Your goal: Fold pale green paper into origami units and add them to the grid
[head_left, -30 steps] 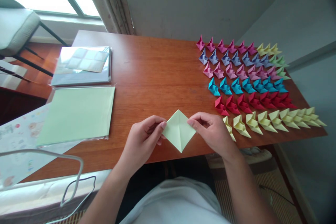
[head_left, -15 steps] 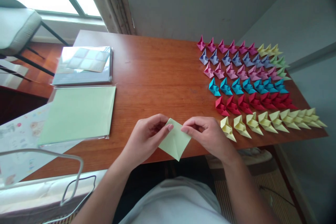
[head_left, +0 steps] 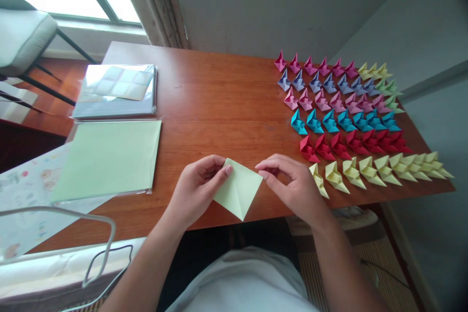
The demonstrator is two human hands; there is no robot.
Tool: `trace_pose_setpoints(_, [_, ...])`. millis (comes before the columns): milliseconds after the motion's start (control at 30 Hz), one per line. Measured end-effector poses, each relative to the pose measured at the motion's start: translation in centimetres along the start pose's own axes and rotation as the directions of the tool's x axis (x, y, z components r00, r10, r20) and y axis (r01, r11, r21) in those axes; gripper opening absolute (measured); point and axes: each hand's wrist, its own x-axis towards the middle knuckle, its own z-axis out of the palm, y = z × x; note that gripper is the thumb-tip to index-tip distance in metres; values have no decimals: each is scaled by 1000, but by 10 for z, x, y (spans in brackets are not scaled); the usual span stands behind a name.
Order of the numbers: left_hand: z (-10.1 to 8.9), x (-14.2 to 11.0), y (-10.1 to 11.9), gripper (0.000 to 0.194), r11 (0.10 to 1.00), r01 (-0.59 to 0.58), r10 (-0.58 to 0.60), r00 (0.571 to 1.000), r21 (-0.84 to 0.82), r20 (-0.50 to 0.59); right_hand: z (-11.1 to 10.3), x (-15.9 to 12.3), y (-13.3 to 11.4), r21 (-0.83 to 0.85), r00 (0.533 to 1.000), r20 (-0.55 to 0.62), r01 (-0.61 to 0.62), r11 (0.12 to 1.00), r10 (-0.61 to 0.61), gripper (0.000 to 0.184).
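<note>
A pale green origami paper (head_left: 239,190), square and turned like a diamond, is held over the front edge of the table. One crease runs down its lower half to the bottom corner. My left hand (head_left: 199,187) pinches its upper left side, the thumb on top and the fingers curled behind. At the right corner, the thumb and forefinger of my right hand (head_left: 290,183) close on the paper's edge. Just right of that hand begins a row of pale yellow folded paper pieces (head_left: 351,173).
Further rows of folded pieces, red (head_left: 340,145), blue (head_left: 329,121), pink (head_left: 321,100), purple (head_left: 329,83) and magenta (head_left: 309,65), fill the table's right side. At left lie a green paper pack (head_left: 109,156), a wrapped pack (head_left: 87,107) and a white cable (head_left: 73,211).
The paper has shifted left and tilted in my hands. My left hand moved from its left corner to the upper left side; my right hand moved back out to the right corner.
</note>
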Motion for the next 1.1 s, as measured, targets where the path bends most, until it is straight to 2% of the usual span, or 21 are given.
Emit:
trace_pose_setpoints(167, [0, 1, -4, 27, 998, -40, 41, 999, 45, -16, 0, -1, 0, -22, 998, 25, 52, 998, -52, 15])
trace_pose_setpoints(267, [-1, 1, -4, 26, 997, -43, 44, 999, 61, -22, -1, -3, 1, 18, 1000, 16, 27, 999, -27, 17])
trace_pose_setpoints(333, [0, 1, -3, 26, 997, -50, 53, 998, 61, -35, 1, -4, 2, 98, 999, 10, -52, 994, 51, 17])
trace_pose_setpoints(433, [5, 0, -2, 24, 996, -78, 83, 991, 53, -101, 8, -4, 1, 270, 977, 27, -212, 939, 213, 29])
trace_pose_setpoints(533, [13, -2, -3, 22, 991, -128, 132, 973, 35, -188, 21, -4, -2, 443, 940, 132, -341, 829, 316, 41])
trace_pose_setpoints(633, [20, -4, -3, 22, 989, -146, 150, 952, 36, -268, 35, -6, -4, 511, 910, 217, -413, 754, 353, 45])
trace_pose_setpoints(733, [23, -4, -4, 23, 990, -134, 140, 928, 41, -346, 44, -7, -4, 480, 908, 164, -415, 773, 385, 42])
trace_pose_setpoints(833, [22, -3, -5, 21, 986, -150, 165, 912, 69, -376, 45, -7, -3, 433, 920, 132, -389, 813, 370, 39])
trace_pose_setpoints(1000, [19, -6, -10, 19, 919, -195, 320, 876, 343, -362, 41, -6, -4, 422, 910, 191, -415, 806, 368, 36])
trace_pose_setpoints(1033, [20, -7, -10, 20, 911, -195, 328, 878, 364, -349, 41, -7, -4, 442, 907, 196, -421, 792, 372, 36])
trace_pose_setpoints(1100, [21, -9, -10, 20, 934, -188, 282, 909, 303, -306, 42, -8, -3, 483, 911, 182, -410, 774, 370, 35])
